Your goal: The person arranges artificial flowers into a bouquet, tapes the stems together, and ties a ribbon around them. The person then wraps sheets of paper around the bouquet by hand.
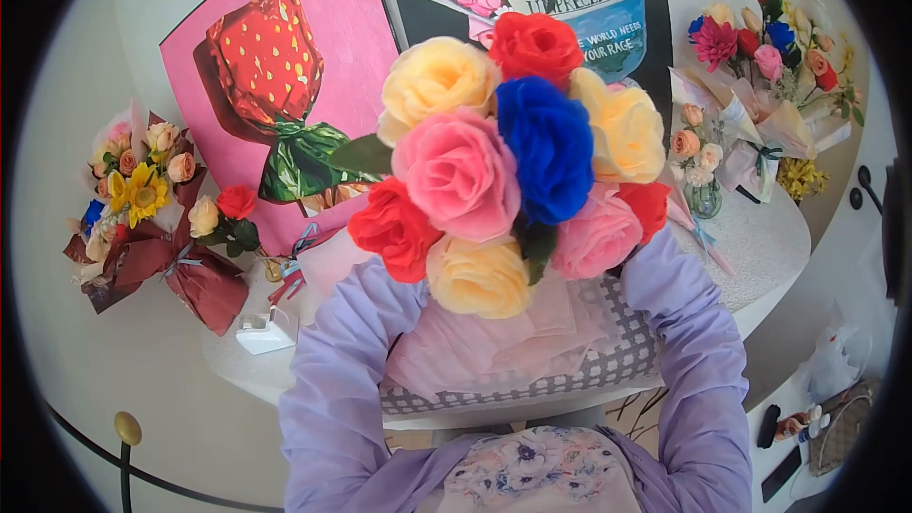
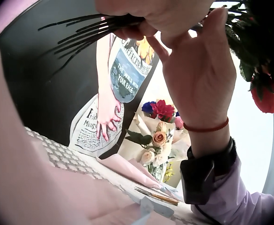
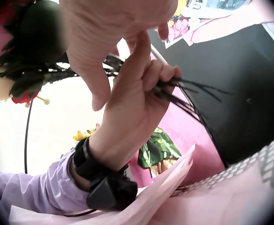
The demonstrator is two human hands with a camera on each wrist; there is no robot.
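Note:
A bouquet of red, cream, pink and blue artificial roses (image 1: pixel 456 176) faces up in the head view and hides both hands there. My left hand (image 3: pixel 134 101) grips the dark stems (image 3: pixel 188 96) in a fist, their ends sticking out past the fingers. Over the stems, nearer the blooms, is my right hand (image 2: pixel 198 79), its thumb straight and fingers spread around the left hand. Leaves and a red bloom (image 2: pixel 264 97) hang beside it in the left wrist view. Below the bouquet, pink wrapping paper (image 1: pixel 475 347) lies on a checked cloth (image 1: pixel 622 356).
Wrapped bouquets stand left (image 1: pixel 195 261) and right (image 1: pixel 750 133) on the white table (image 1: pixel 779 228). A glass vase (image 1: pixel 703 199) holds more flowers. Pictures of a wrapped candy (image 1: pixel 271 47) and a bucket (image 1: pixel 608 28) lean behind. A small white device (image 1: pixel 266 331) sits at the left edge.

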